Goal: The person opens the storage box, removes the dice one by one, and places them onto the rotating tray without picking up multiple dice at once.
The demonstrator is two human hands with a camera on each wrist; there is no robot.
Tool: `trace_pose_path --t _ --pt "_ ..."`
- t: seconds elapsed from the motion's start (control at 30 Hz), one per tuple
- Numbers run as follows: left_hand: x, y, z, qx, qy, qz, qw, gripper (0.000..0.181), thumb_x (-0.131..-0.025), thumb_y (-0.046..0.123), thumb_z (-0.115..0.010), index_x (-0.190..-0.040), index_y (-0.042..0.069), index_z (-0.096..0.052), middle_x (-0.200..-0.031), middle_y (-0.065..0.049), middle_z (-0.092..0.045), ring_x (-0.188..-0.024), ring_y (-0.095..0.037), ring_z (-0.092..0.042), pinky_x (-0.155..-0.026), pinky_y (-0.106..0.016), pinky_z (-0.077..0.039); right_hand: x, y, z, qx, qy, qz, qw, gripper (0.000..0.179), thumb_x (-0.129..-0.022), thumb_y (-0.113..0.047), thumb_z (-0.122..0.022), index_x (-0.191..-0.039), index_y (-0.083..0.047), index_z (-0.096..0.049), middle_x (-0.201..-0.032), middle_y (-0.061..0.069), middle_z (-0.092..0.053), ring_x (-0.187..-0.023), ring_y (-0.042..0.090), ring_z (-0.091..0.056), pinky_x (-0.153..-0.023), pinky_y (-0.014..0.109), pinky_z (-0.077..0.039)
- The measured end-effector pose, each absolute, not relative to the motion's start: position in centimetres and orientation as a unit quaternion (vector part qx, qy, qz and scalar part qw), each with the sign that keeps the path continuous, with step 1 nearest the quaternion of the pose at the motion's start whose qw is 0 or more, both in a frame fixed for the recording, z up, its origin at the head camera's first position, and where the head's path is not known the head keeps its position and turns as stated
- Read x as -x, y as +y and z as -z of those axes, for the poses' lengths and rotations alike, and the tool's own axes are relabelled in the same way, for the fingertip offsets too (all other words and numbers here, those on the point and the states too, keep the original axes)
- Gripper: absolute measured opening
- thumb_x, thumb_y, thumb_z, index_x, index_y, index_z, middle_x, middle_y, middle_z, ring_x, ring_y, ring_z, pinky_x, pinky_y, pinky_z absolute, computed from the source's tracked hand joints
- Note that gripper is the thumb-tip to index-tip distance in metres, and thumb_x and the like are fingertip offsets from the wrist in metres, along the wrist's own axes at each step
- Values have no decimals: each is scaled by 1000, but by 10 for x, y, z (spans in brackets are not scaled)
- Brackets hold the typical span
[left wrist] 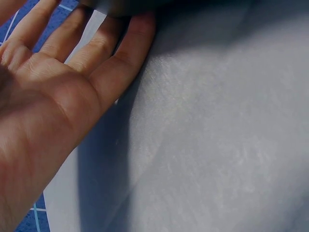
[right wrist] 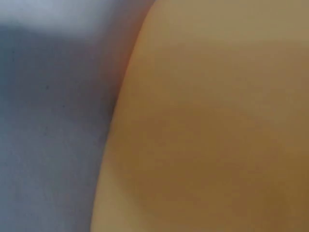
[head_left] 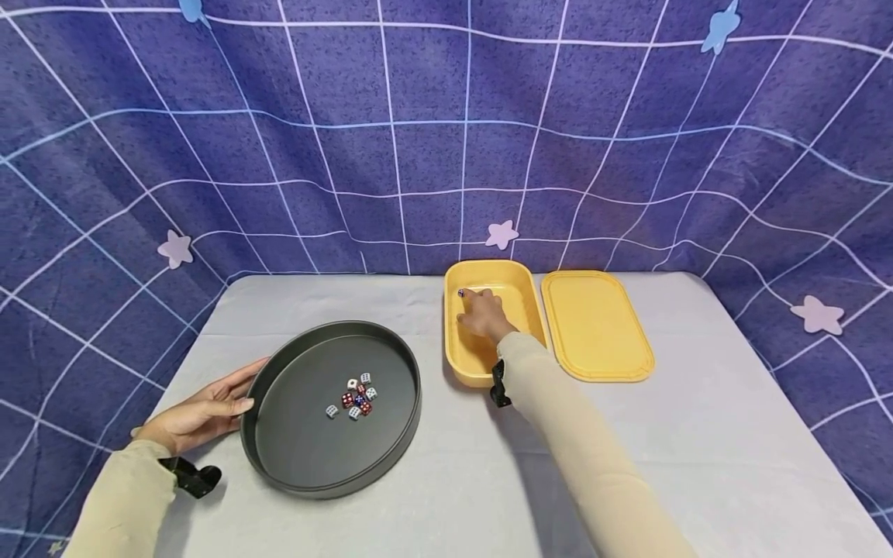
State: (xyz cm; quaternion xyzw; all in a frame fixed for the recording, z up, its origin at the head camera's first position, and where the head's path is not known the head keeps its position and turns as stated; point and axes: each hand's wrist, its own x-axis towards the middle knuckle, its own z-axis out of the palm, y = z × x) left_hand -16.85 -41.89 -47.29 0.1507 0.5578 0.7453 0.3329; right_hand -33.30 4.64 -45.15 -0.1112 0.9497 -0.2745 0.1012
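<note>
A round dark grey pan (head_left: 321,457) stands on the left of the table. My left hand (head_left: 205,407) holds its left rim, thumb over the edge and fingers against the outside; the left wrist view shows those fingers (left wrist: 123,63) at its underside. Several small dice (head_left: 359,397), red, white, grey and blue, lie grouped inside the pan. My right hand (head_left: 484,314) reaches into a yellow rectangular container (head_left: 453,353). By its index fingertip is a blue die (head_left: 460,293), while the thumb looks apart from it. The right wrist view shows only the container's yellow wall (right wrist: 203,121).
A flat yellow lid (head_left: 596,325) lies right of the container, close to its side. A pale grey cloth (head_left: 474,480) covers the table. Behind hangs a blue curtain (head_left: 432,155) with a line grid and stars.
</note>
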Motion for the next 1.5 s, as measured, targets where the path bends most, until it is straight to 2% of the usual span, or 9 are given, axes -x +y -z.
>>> trace_pose_path --t 0.27,0.4,0.53,0.7,0.9,1.0,1.1,1.3,1.5 --pt "169 -419 475 -164 540 -754 335 68 -100 -9 -28 -154 16 4 -151 17 -32 -135 -4 -36 -104 -33 -40 331 46 452 110 949 265 129 68 -96 -28 -56 -154 -16 -22 -136 20 -35 -122 37 -37 -101 45 -36" --pt "170 -419 475 -163 538 -755 337 68 -100 -9 -28 -154 16 4 -152 17 -32 -135 -3 -35 -104 -33 -39 331 46 452 108 953 245 142 67 -97 -29 -54 -154 -20 -21 -134 20 -35 -120 35 -39 -97 44 -39" --pt "171 -419 475 -159 541 -754 337 68 -100 -9 -29 -155 17 3 -151 17 -33 -135 -3 -36 -104 -33 -40 333 46 455 113 956 237 130 62 -96 -29 -55 -152 -21 -29 -133 21 -38 -118 36 -41 -96 45 -40" --pt "171 -420 474 -152 548 -750 339 69 -100 -9 -30 -155 18 2 -149 20 -35 -134 -2 -37 -103 -35 -41 334 46 461 104 954 268 81 47 -94 -22 -58 -139 -15 -47 -125 23 -47 -111 39 -50 -94 46 -42" --pt "172 -420 475 -164 535 -754 343 69 -100 -8 -29 -154 18 4 -151 18 -33 -135 -4 -36 -104 -35 -40 336 47 462 115 956 263 66 50 -91 -19 -63 -139 -14 -51 -126 24 -50 -107 37 -54 -93 44 -44" --pt "172 -419 475 -166 532 -757 342 69 -100 -9 -29 -154 18 4 -152 18 -32 -135 -3 -35 -104 -34 -39 336 47 462 129 954 264 62 41 -89 -17 -65 -130 -13 -60 -115 18 -57 -104 31 -54 -89 40 -44" --pt "171 -419 475 -165 533 -757 340 68 -100 -8 -29 -154 17 4 -152 18 -32 -135 -2 -35 -104 -33 -39 336 47 463 132 948 286 52 28 -86 -14 -68 -114 -10 -69 -101 12 -64 -98 26 -56 -86 36 -45" --pt "171 -419 475 -170 536 -753 341 69 -100 -8 -29 -154 16 6 -152 17 -31 -136 -3 -34 -105 -33 -39 338 47 465 120 942 309 49 14 -83 -14 -73 -95 -7 -73 -88 5 -65 -85 20 -57 -80 32 -45" --pt "171 -419 475 -167 538 -753 340 68 -100 -8 -29 -154 16 5 -152 18 -31 -136 -3 -34 -105 -33 -39 336 46 465 115 942 311 51 9 -82 -13 -74 -89 -8 -73 -84 3 -64 -80 18 -55 -76 30 -44"
